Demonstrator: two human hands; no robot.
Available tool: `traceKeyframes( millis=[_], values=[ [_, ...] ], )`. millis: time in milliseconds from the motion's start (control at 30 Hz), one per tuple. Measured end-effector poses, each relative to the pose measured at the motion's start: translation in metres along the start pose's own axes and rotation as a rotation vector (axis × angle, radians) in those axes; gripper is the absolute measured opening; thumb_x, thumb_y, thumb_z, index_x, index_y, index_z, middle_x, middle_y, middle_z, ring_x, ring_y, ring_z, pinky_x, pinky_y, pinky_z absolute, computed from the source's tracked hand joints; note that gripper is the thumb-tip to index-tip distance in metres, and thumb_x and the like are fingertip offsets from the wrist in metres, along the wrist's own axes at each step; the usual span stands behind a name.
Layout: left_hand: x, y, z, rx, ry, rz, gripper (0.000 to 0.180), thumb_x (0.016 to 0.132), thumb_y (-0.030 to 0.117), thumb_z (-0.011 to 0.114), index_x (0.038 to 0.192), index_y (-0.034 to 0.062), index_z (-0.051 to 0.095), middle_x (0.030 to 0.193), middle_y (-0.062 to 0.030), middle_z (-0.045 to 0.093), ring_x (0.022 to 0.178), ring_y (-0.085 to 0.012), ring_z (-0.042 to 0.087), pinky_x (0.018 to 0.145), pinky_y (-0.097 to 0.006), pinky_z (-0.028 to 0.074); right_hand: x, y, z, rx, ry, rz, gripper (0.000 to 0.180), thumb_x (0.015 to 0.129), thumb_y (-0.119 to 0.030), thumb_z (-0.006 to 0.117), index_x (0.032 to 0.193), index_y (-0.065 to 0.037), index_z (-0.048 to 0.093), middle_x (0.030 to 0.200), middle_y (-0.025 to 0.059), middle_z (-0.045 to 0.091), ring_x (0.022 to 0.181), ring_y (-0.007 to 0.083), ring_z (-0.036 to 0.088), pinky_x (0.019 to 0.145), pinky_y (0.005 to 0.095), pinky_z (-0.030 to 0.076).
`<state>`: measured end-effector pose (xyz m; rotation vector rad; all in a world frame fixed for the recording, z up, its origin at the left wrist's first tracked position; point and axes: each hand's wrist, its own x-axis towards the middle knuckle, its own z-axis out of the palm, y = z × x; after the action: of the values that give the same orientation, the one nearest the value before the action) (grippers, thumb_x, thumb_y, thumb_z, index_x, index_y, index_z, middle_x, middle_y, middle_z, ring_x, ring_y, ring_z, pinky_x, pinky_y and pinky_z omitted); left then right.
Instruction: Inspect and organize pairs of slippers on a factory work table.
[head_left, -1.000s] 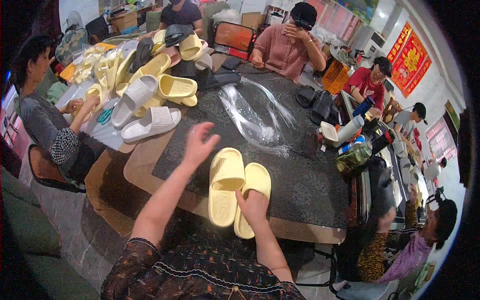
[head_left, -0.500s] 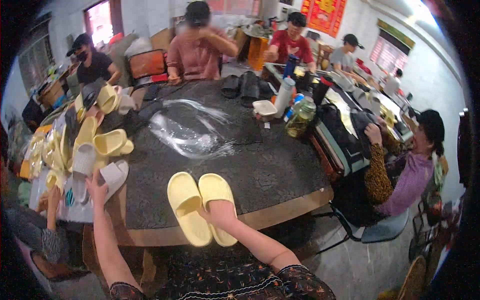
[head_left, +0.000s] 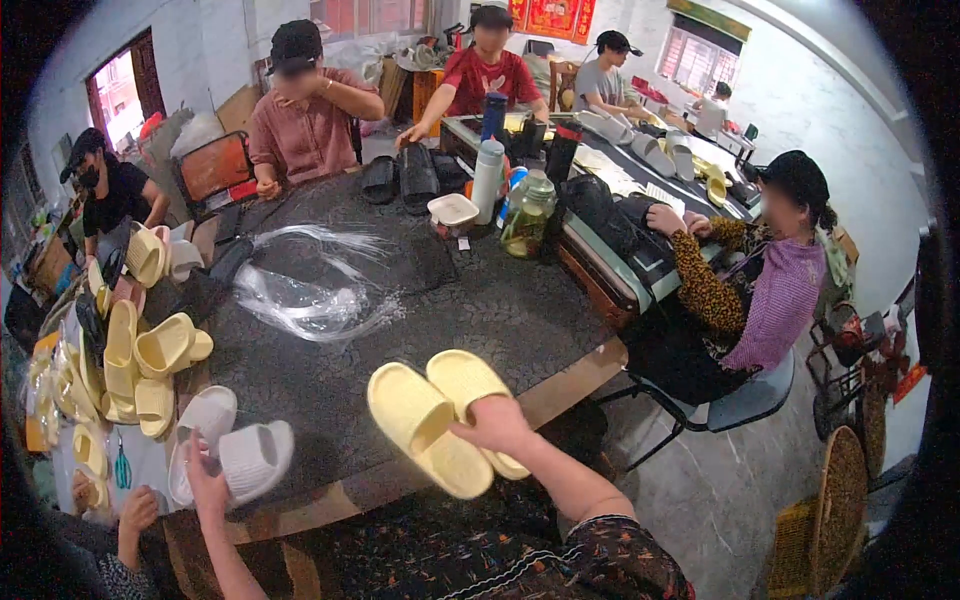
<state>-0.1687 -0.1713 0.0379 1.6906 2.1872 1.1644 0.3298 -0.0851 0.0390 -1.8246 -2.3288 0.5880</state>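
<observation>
My right hand [head_left: 497, 425] is closed on a pair of pale yellow slippers, its fingers inside the strap area of the right one [head_left: 463, 375]. The left yellow slipper [head_left: 408, 400] overlaps it, soles down, over the table's front edge. At lower left, my left hand [head_left: 208, 492] grips a pair of light grey slippers between thumb and fingers. One grey slipper [head_left: 262, 460] shows its ribbed strap towards the right; the other [head_left: 212, 408] lies behind it, partly hidden by my fingers.
A heap of yellow slippers [head_left: 122, 345] fills the left side, near teal scissors [head_left: 122, 468] and a co-worker's hand [head_left: 138, 508]. Clear plastic bags [head_left: 315, 295] lie mid-table. Behind stand black slippers [head_left: 415, 180], a food tub [head_left: 453, 212] and a glass jar [head_left: 528, 220]. A co-worker sits right.
My left hand has drawn the grey slippers away from the heap towards me. The yellow slippers have shifted right with my right hand. The view has turned; a co-worker in red now reaches towards the black slippers.
</observation>
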Motion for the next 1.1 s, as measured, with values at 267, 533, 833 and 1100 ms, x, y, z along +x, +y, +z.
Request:
traceKeyframes(
  millis=[267,533,833,1100],
  values=[
    [-0.035,0.098,0.051,0.142,-0.473,0.075,0.068,0.073,0.007,0.065,0.137,0.0107,0.041,0.117,-0.024,0.052,0.107,-0.0415,0.051,0.096,-0.045,0.041,0.009,0.106,-0.045,-0.131,0.103,0.344,0.051,0.075,-0.054,0.066,0.082,-0.003,0.068,0.081,0.0162,0.067,0.076,0.0315,0.066,0.071,0.0417,0.052],
    [-0.046,0.163,0.083,-0.153,-0.552,0.112,0.062,0.084,0.023,0.052,0.142,0.0113,0.031,0.129,-0.0253,0.045,0.116,-0.0443,0.047,0.097,-0.046,0.04,0.04,0.138,-0.078,-0.164,0.54,0.559,0.048,0.076,-0.039,0.071,0.101,0.0,0.06,0.101,0.0226,0.064,0.09,0.0395,0.063,0.077,0.0456,0.051],
    [-0.011,0.177,0.089,0.243,-0.338,0.206,0.072,0.08,0.038,0.068,0.137,0.0069,0.036,0.116,-0.0221,0.052,0.101,-0.0407,0.054,0.084,-0.047,0.047,-0.115,-0.087,-0.211,0.1,0.778,-0.481,0.042,0.082,-0.038,0.064,0.11,-0.006,0.061,0.11,0.0159,0.061,0.101,0.0281,0.057,0.088,0.0394,0.043],
    [-0.001,0.142,0.075,0.312,-0.128,0.163,0.057,0.077,0.032,0.072,0.123,0.0055,0.052,0.115,-0.0173,0.056,0.104,-0.0362,0.053,0.09,-0.044,0.044,-0.157,-0.153,-0.254,-2.03,0.555,0.404,0.032,0.087,-0.039,0.058,0.105,-0.013,0.059,0.093,0.01,0.062,0.082,0.0212,0.058,0.072,0.0388,0.044]
  ],
)
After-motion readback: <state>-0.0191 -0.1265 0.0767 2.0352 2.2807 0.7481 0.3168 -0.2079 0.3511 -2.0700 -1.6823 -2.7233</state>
